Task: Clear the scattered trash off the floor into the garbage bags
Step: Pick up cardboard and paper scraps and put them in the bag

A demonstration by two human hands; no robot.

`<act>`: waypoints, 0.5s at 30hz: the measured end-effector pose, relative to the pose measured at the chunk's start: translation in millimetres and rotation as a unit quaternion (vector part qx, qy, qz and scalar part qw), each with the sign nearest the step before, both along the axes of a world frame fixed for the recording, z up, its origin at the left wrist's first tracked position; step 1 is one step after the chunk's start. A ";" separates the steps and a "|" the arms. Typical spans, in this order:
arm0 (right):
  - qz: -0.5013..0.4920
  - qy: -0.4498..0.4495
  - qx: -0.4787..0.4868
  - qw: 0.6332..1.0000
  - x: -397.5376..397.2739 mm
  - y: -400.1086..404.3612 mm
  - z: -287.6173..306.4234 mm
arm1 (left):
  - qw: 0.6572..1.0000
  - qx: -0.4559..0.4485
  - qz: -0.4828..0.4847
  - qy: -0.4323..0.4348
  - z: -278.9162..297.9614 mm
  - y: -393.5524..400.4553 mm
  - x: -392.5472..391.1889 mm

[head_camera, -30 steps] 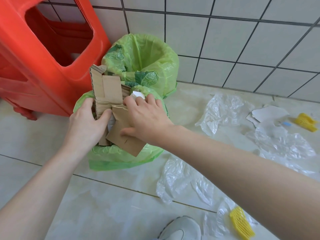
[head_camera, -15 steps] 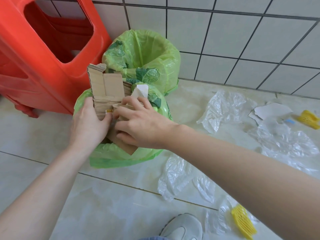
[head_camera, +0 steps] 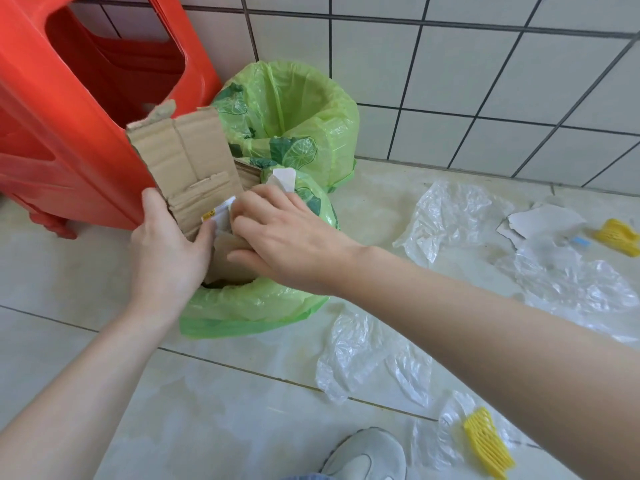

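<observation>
Your cardboard [head_camera: 188,168] has risen higher out of the near garbage bag [head_camera: 249,303] since a moment ago; your left hand [head_camera: 166,251] grips its lower edge; your right hand [head_camera: 287,240] curls round the folded piece beside it; plastic film [head_camera: 360,355] litters the floor [head_camera: 207,410] nearby; farther off, the second bag [head_camera: 311,109] gapes by the wall.

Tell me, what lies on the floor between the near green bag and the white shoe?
In the head view, crumpled clear plastic film lies between the near green bag and the white shoe.
</observation>
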State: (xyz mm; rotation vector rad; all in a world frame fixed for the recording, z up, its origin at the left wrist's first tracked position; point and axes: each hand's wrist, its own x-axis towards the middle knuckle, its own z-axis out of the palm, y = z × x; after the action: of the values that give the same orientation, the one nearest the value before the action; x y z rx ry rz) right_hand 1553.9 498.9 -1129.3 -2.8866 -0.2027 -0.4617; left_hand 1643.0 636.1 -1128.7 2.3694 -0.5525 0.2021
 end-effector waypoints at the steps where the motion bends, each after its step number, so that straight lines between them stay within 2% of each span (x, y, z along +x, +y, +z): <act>1: -0.022 0.013 -0.030 0.999 2.4 -0.7 -2.1 | 1.000 0.008 -0.004 0.010 -2.0 -1.3 0.1; 4: -0.069 0.059 -0.026 0.996 3.6 -2.7 -8.7 | 0.999 0.037 0.002 0.015 -6.7 -3.7 2.1; 6: -0.064 0.062 -0.016 0.996 3.8 -2.7 -12.1 | 0.999 0.041 -0.001 -0.003 -9.8 -0.9 3.5; 8: -0.049 0.066 -0.023 0.996 5.9 -2.1 -14.4 | 0.999 -0.006 -0.024 -0.027 -9.3 3.4 5.3; 12: -0.040 0.098 -0.006 0.994 8.8 -3.3 -13.5 | 0.989 -0.123 -0.076 -0.019 -1.9 5.5 11.5; 15: -0.056 0.132 0.005 0.990 13.2 -6.2 -15.4 | 0.990 -0.065 -0.101 -0.069 -10.2 1.4 16.9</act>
State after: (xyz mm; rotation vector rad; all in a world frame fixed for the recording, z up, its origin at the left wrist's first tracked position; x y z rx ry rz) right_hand 1567.1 492.6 -1144.8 -2.9211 0.0034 -0.0949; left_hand 1659.8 637.5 -1138.9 2.1672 -0.8162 0.3028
